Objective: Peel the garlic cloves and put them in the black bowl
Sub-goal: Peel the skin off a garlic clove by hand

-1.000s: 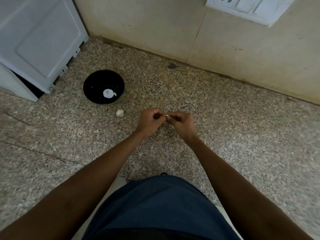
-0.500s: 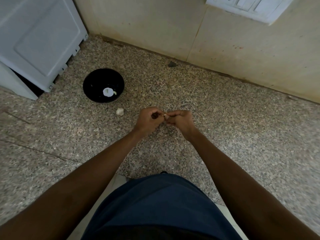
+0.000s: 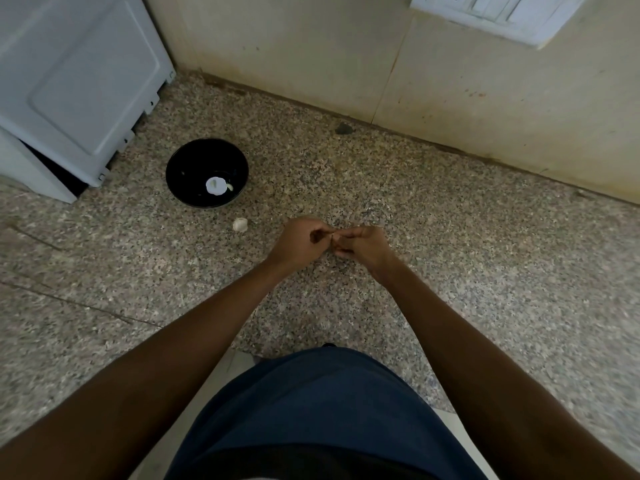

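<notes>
My left hand [image 3: 300, 243] and my right hand [image 3: 362, 244] meet above the speckled granite counter [image 3: 450, 237], fingertips pinching a small garlic clove [image 3: 332, 234] that is almost hidden between them. The black bowl [image 3: 180, 168] stands to the upper left, holding a white round piece [image 3: 215, 186] and a pale peeled clove beside it. Another garlic clove [image 3: 240, 224] in its skin lies on the counter just below the bowl, left of my left hand.
A white appliance [image 3: 72, 84] fills the upper left corner beside the bowl. A beige tiled wall [image 3: 381, 64] runs along the back with a switch panel [image 3: 491, 12] at the top right. A small dark chip [image 3: 343, 128] lies at the wall's foot.
Both hands stay together on the clove, fingers shifting slightly. The view has drifted a little; the bowl and loose clove have not moved.
</notes>
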